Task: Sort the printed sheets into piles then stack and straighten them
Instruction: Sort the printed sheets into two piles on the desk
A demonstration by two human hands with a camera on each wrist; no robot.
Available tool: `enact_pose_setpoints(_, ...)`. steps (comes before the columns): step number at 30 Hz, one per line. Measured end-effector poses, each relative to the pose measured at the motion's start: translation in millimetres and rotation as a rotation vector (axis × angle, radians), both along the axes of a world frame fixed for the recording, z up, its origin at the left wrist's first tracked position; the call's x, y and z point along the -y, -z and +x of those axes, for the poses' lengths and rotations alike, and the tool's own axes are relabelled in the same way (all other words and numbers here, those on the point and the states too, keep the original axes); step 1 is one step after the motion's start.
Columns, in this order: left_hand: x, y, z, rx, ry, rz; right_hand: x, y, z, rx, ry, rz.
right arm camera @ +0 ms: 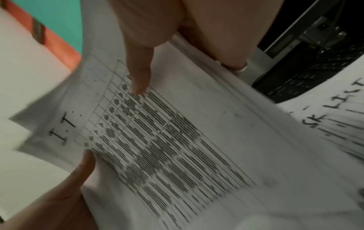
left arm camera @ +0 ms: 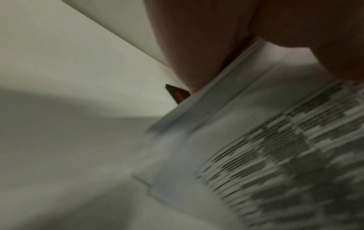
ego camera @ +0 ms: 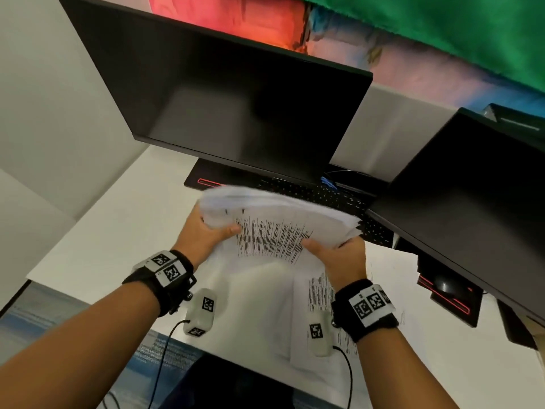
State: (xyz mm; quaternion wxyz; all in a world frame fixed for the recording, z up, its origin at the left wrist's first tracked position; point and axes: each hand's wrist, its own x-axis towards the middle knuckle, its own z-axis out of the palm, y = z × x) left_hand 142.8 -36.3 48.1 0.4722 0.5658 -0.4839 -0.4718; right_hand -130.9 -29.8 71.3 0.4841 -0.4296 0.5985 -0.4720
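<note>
A thick stack of printed sheets [ego camera: 274,219] is held up above the white desk [ego camera: 118,231], its top page a printed table [right arm camera: 157,140]. My left hand [ego camera: 206,231] grips the stack's left edge, thumb on top. My right hand [ego camera: 333,252] grips the right edge, thumb [right arm camera: 139,74] pressed on the table print. In the left wrist view the stack's edge [left arm camera: 216,99] shows blurred under my fingers. More printed sheets [ego camera: 321,290] lie flat on the desk below, one headed in large letters [right arm camera: 334,112].
A dark monitor [ego camera: 236,107] stands behind the stack and a second one [ego camera: 472,187] at the right. A black keyboard [ego camera: 324,199] lies under them. A black mouse on its pad [ego camera: 448,287] is at the right. Desk edge runs near me.
</note>
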Motion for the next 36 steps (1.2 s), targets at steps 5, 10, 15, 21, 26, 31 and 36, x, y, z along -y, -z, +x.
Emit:
enact_pose_setpoints(5, -5, 31, -5, 0.172, 0.034, 0.093, 5, 18, 9, 0.049, 0.04, 0.123)
enact_pose_setpoints(10, 1, 2, -5, 0.242, -0.055, 0.009, 5, 7, 6, 0.06, 0.06, -0.027)
enact_pose_setpoints(15, 1, -2, -19, 0.199, -0.052, 0.065, -1, 16, 5, -0.039, 0.055, 0.028)
enact_pose_setpoints(21, 8, -21, -14, 0.157, -0.072, 0.059, -40, 60, -80, -0.756, 0.238, 0.637)
enact_pose_setpoints(26, 15, 3, -8, -0.078, -0.071, 0.273, -74, 96, -110, -0.949, 0.153, 0.846)
enact_pose_setpoints(31, -1, 63, -27, 0.311, 0.053, 0.64, -68, 102, -113, -0.868, 0.19, 0.79)
enact_pose_setpoints(36, -12, 71, -34, 0.623, 0.102, 0.605, -58, 100, -120, -0.454, 0.359, 0.754)
